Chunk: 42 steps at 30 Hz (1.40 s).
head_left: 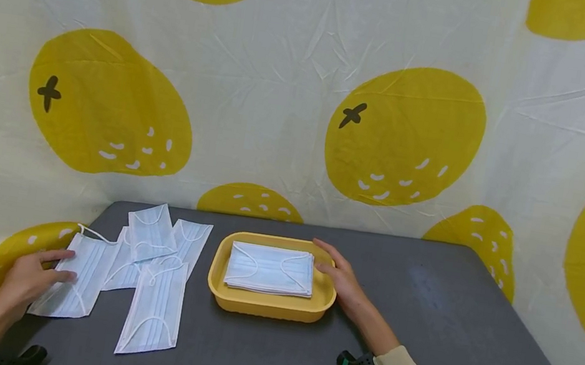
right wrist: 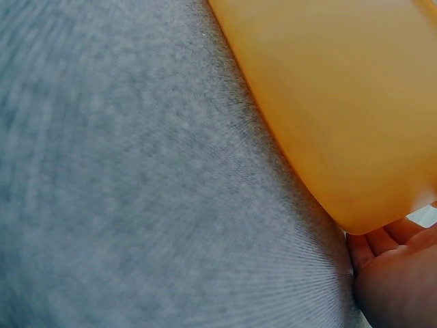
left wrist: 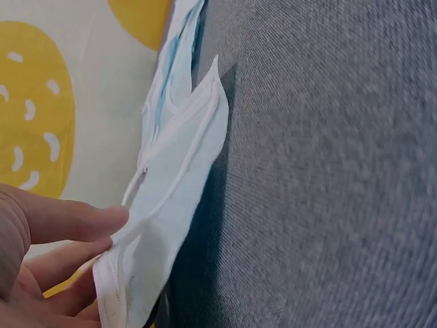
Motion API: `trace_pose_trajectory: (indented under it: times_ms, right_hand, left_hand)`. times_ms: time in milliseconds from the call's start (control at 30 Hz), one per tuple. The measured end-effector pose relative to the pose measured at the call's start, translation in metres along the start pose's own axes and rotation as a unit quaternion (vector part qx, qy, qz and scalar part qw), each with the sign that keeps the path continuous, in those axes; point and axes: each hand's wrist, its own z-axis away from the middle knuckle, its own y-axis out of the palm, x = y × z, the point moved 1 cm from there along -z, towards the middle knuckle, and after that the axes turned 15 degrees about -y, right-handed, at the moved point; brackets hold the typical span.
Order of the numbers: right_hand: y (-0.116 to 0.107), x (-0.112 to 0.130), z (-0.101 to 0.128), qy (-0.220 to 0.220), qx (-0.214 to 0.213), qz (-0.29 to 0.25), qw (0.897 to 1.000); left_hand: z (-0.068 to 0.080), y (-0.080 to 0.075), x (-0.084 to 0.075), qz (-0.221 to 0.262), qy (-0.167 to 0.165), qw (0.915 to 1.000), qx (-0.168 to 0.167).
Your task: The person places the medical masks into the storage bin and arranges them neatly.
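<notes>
At the table's left edge my left hand pinches a pale blue face mask by its side, thumb on top and fingers beneath. The left wrist view shows this mask tilted up from the dark cloth, its white ear loop near the thumb. My right hand grips the right end of a yellow tray, thumb at the rim and fingers along the outside. Inside the tray lies a neat stack of folded masks. From the right wrist, the tray's wall hides most of the fingers.
Several more masks lie loosely overlapped between the left hand and the tray, one nearest the front and another at the back. Dark grey cloth covers the table. A white curtain with yellow fruit prints hangs behind it.
</notes>
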Motion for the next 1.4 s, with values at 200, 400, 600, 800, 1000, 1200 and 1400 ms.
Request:
trace_pose_trajectory:
  times_ms: [200, 400, 600, 800, 1000, 1200, 1400]
  right_hand:
    - [-0.001, 0.0, 0.001, 0.0, -0.003, 0.005, 1.0]
    - [-0.001, 0.001, 0.002, -0.001, -0.004, 0.005, 1.0]
    - [0.0, 0.002, 0.002, -0.003, -0.002, 0.001, 1.0]
    - [0.0, 0.002, 0.002, -0.003, 0.0, 0.0, 1.0]
    - [0.0, 0.001, 0.001, 0.001, -0.004, 0.003, 1.0]
    - [0.001, 0.001, 0.001, 0.002, -0.002, 0.003, 1.0]
    - [0.001, 0.001, 0.0, 0.0, -0.003, 0.001, 1.0]
  left_hand:
    - [0.003, 0.0, -0.006, 0.004, 0.025, 0.9994, -0.025]
    - [0.005, 0.0, -0.008, 0.02, 0.035, 0.9981, -0.046]
    - [0.007, -0.002, -0.011, 0.037, 0.018, 0.9978, -0.052]
    - [0.013, -0.005, -0.016, 0.043, 0.027, 0.9955, -0.08]
    - [0.019, -0.004, -0.025, 0.075, 0.023, 0.9939, -0.077]
    - [0.023, -0.002, -0.034, 0.103, 0.027, 0.9917, -0.073]
    - [0.029, -0.001, -0.05, 0.104, 0.054, 0.9911, -0.062]
